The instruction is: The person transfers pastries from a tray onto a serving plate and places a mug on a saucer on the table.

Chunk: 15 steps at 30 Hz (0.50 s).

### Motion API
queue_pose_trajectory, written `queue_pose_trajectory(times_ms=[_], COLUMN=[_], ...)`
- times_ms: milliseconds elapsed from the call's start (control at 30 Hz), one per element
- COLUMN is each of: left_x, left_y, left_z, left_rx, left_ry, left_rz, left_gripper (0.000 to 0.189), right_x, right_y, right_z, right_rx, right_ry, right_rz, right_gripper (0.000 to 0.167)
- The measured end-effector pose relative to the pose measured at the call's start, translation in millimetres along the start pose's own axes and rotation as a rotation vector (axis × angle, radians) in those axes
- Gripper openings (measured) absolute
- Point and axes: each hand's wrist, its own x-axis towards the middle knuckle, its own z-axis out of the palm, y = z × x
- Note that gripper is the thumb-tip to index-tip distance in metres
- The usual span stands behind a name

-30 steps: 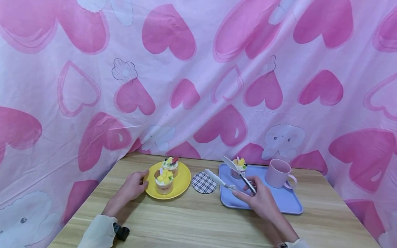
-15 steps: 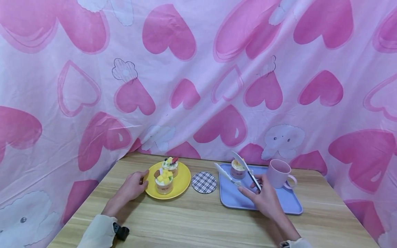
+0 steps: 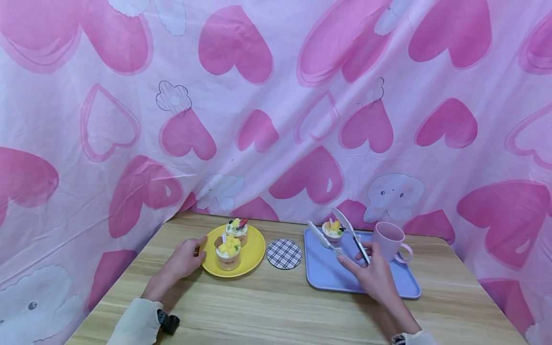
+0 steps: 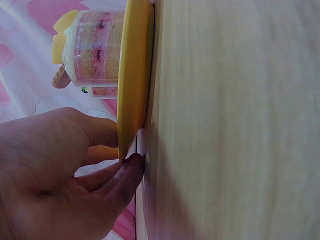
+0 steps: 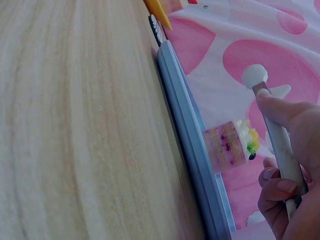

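My left hand (image 3: 187, 258) pinches the rim of a round yellow plate (image 3: 255, 242), thumb on top and fingers beneath. On that plate are two clear dessert cups with layered cake: a front cup (image 3: 228, 262) topped with yellow cubes and a biscuit, and a rear cup (image 3: 241, 235) with a red slice. My right hand (image 3: 377, 275) holds metal tongs (image 3: 355, 239) with white tips, their arms spread. In the head view the tips lie either side of a third dessert cup (image 3: 332, 236) at the back left of a blue tray (image 3: 332, 278); the right wrist view shows them above it.
A pink mug (image 3: 385, 239) stands on the tray's right part, close to my right hand. Between plate and tray lies a round checked coaster (image 3: 283, 254). Behind the wooden table (image 3: 241, 306) hangs a pink heart-patterned cloth (image 3: 254, 158).
My right hand has moved to the right with the tongs, whose tips have gone from left of the third cup to either side of it. My left hand and the plate have stayed still.
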Motion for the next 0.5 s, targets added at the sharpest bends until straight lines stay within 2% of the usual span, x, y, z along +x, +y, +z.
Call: queue_pose_trajectory(times_ms=[233,500], left_x=[-0.5,-1.0], left_y=[0.0,1.8], left_z=[-1.0,-0.9], left_rx=[0.002,-0.009], left_ry=[-0.006,-0.012], left_rz=[-0.006,-0.024], left_gripper=[0.054,0.055], right_x=[0.1,1.4], right_y=[3.8,13.0], right_z=[-1.7,-2.5], right_rx=[-0.014,-0.038], right_ry=[-0.012,-0.026], right_rz=[0.102,0.151], right_gripper=[0.095,0.104])
